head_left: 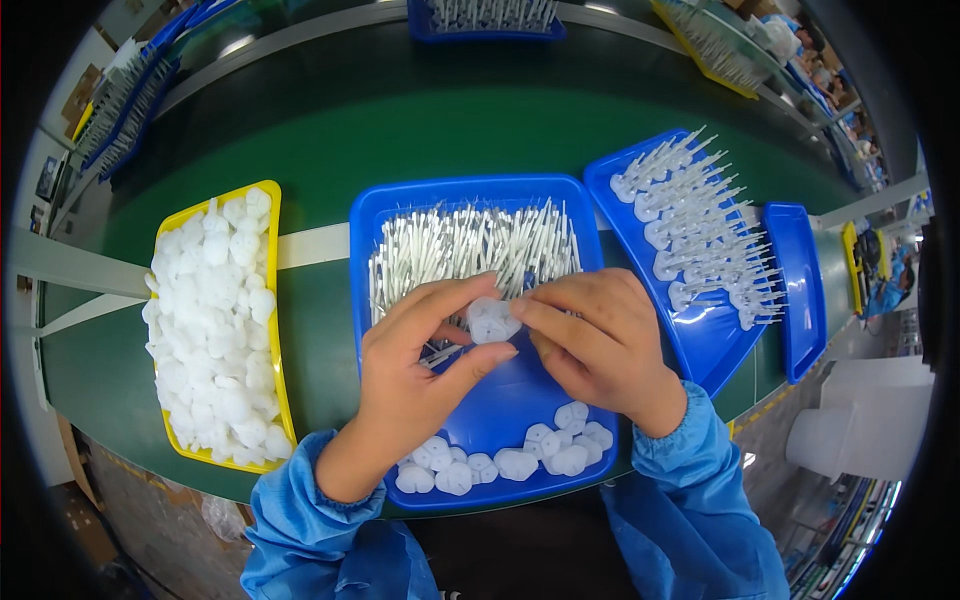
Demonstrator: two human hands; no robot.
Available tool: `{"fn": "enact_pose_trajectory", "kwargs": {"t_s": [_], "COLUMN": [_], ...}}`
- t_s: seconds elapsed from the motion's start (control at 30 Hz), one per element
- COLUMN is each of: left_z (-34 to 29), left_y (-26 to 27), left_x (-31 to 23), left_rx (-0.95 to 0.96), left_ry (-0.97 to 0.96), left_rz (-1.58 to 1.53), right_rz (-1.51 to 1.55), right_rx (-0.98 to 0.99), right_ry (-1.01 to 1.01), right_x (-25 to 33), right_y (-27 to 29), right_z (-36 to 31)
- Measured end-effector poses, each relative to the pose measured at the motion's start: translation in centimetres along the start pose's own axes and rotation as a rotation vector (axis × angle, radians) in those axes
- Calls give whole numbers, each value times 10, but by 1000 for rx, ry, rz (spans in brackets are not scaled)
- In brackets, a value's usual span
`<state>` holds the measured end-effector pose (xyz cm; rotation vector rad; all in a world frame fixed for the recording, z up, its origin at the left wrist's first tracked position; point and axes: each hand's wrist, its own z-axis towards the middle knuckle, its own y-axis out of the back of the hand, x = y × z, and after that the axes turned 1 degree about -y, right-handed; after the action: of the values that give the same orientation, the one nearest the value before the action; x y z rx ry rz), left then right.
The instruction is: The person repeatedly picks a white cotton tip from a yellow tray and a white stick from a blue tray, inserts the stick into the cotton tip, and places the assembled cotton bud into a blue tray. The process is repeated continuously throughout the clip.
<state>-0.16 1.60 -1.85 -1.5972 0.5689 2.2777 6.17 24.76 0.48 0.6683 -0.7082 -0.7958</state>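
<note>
Over the middle blue tray, my left hand grips a rounded, lobed piece of translucent white plastic between thumb and fingers. My right hand is closed in a pinch, its fingertips against the right edge of that piece. Whatever sits between those fingertips is hidden. Behind both hands, a dense row of thin white rods fills the far part of the tray. Along its near edge lie several loose plastic pieces of the same lobed shape.
To the left, a yellow tray is heaped with white plastic pieces. At right, a tilted blue tray holds lobed pieces with rods standing in them. Beside it is another blue tray. More rod-filled trays stand beyond the green table.
</note>
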Motion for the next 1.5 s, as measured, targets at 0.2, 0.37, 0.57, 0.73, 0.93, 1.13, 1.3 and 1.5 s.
{"fn": "enact_pose_trajectory", "kwargs": {"t_s": [0.2, 0.37, 0.57, 0.73, 0.93, 1.13, 1.3, 1.5], "left_z": [2, 5, 6, 7, 4, 5, 3, 3], "left_y": [-2, 6, 13, 16, 16, 13, 5, 2], "left_x": [-3, -3, 9, 6, 7, 21, 19, 7], "left_rx": [47, 83, -192, -300, -317, -286, -72, -74], "left_ry": [4, -59, 113, 257, 268, 35, 33, 111], "left_rz": [-10, 4, -194, -387, -439, -203, -79, -118], "right_rz": [118, 117, 53, -161, -205, 413, 563, 309], "right_rx": [8, 45, 182, 179, 305, 146, 28, 46], "right_ry": [-52, -31, 86, 287, 164, -408, -405, -283], "right_x": [4, 6, 13, 42, 36, 5, 2, 5], "right_y": [2, 11, 10, -35, -41, -11, -9, -7], "right_z": [1, -12, -7, 21, 25, 21, 17, 14]}}
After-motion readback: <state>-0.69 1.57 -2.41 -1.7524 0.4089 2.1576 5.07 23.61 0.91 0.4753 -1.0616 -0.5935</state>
